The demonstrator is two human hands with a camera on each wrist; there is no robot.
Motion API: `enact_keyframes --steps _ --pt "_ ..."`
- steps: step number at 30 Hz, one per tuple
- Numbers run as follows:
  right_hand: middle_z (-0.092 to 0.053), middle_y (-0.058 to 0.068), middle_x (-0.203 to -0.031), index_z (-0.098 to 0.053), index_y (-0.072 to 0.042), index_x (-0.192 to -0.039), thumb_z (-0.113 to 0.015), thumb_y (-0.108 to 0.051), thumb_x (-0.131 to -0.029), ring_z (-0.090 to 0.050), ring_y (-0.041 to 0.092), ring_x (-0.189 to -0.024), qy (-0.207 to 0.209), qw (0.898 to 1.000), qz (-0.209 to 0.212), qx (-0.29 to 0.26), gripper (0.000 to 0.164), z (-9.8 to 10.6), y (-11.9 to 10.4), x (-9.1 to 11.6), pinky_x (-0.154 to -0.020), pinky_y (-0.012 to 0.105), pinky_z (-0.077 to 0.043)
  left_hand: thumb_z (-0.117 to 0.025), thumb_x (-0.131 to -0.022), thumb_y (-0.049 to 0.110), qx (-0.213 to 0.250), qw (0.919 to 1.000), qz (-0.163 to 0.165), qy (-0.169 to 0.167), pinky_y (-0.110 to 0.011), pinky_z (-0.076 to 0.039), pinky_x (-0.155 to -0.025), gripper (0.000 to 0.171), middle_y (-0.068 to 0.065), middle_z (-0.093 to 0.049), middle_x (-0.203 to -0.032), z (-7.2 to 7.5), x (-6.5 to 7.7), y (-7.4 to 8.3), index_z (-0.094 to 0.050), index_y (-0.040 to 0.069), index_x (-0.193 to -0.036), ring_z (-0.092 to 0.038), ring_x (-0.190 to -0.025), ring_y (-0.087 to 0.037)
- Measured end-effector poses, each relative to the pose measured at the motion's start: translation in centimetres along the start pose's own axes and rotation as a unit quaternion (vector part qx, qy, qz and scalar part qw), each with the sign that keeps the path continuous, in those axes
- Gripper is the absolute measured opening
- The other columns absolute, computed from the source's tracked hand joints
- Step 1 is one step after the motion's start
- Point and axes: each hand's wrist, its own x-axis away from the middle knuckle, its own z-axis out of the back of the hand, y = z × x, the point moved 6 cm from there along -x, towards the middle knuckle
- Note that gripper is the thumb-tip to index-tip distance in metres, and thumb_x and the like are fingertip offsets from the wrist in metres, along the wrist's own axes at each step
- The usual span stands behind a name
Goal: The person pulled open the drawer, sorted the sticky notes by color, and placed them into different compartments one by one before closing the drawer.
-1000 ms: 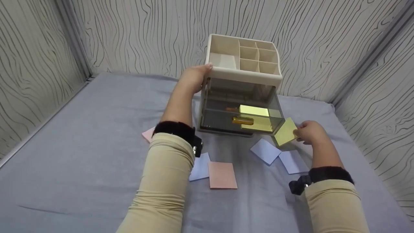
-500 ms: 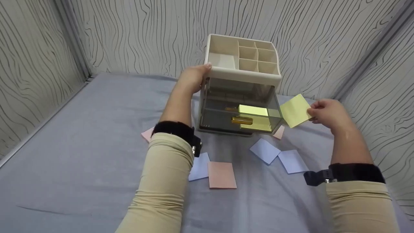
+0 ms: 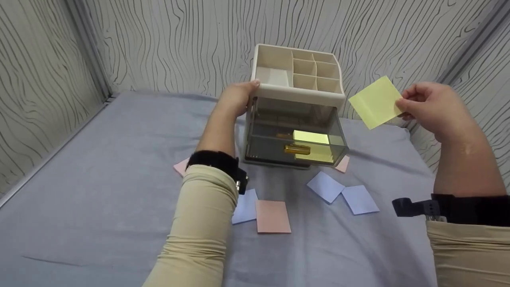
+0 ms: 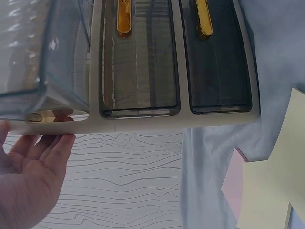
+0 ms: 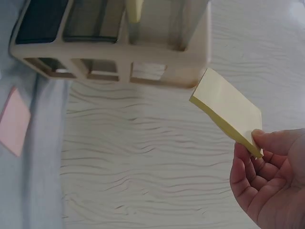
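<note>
A cream desk organizer [image 3: 299,92] with divided compartments on top stands towards the back wall. Its clear top drawer [image 3: 267,126] is pulled out, and a yellow sticky note pad [image 3: 310,137] lies inside. My left hand [image 3: 236,97] holds the organizer's left side, thumb at the upper front edge. In the left wrist view, the fingertips [image 4: 64,142] reach the side frame. Off to the right, my right hand [image 3: 434,107] pinches another yellow sticky note pad [image 3: 376,103] by one corner. That pad is raised in the air beside the organizer.
Blue sticky note pads [image 3: 326,187] lie right of centre on the grey cloth, and a pink pad [image 3: 273,217] lies nearer the front. Another pink pad [image 3: 342,164] shows beside the drawer's right corner. Wood-patterned walls [image 3: 191,44] enclose the back and sides.
My right hand has lifted the yellow pad from the cloth, up and to the right, uncovering a pink pad by the drawer. My left hand stays on the organizer.
</note>
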Motion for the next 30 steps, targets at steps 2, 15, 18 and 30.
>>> enact_keyframes --steps 2,15,18,30 --pt "-0.058 -0.002 -0.074 -0.05 0.004 -0.095 -0.055 -0.015 -0.084 -0.056 0.006 -0.062 -0.005 1.0 0.013 -0.007 0.023 0.0 -1.1 0.1 -0.056 0.017 -0.047 -0.048 -0.084 0.047 0.008 0.9999 -0.009 -0.003 -0.033 -0.037 -0.09 0.049 -0.004 -0.049 -0.12 -0.1 -0.1 0.1 -0.05 0.016 -0.122 -0.045 -0.111 -0.018" --pt "-0.059 0.006 -0.078 -0.057 -0.001 -0.088 -0.061 -0.019 -0.081 -0.055 0.01 -0.069 -0.051 0.997 0.066 0.008 0.021 -2.5 -5.8 0.6 -0.059 0.018 -0.046 -0.048 -0.084 0.047 0.003 0.9997 -0.023 0.001 -0.032 -0.039 -0.089 0.051 -0.005 -0.051 -0.117 0.1 0.0 0.3 -0.05 0.014 -0.122 -0.046 -0.11 -0.019" --pt "-0.059 0.006 -0.077 -0.059 -0.003 -0.083 -0.063 -0.019 -0.079 -0.053 0.012 -0.069 -0.054 0.995 0.08 0.025 0.018 -3.2 -6.7 0.6 -0.057 0.019 -0.044 -0.048 -0.083 0.048 0.0 0.9998 -0.021 0.003 -0.033 -0.038 -0.09 0.051 -0.004 -0.051 -0.118 0.2 0.0 0.2 -0.05 0.014 -0.122 -0.046 -0.11 -0.019" --pt "-0.058 0.006 -0.073 -0.06 -0.006 -0.076 -0.065 -0.01 -0.076 -0.051 0.01 -0.063 -0.106 0.987 0.118 0.014 0.006 -6.5 -8.0 0.1 -0.052 0.02 -0.041 -0.048 -0.082 0.049 -0.01 0.9998 -0.014 0.013 -0.035 -0.036 -0.091 0.051 -0.005 -0.051 -0.119 0.2 0.0 0.3 -0.051 0.015 -0.121 -0.045 -0.111 -0.019"
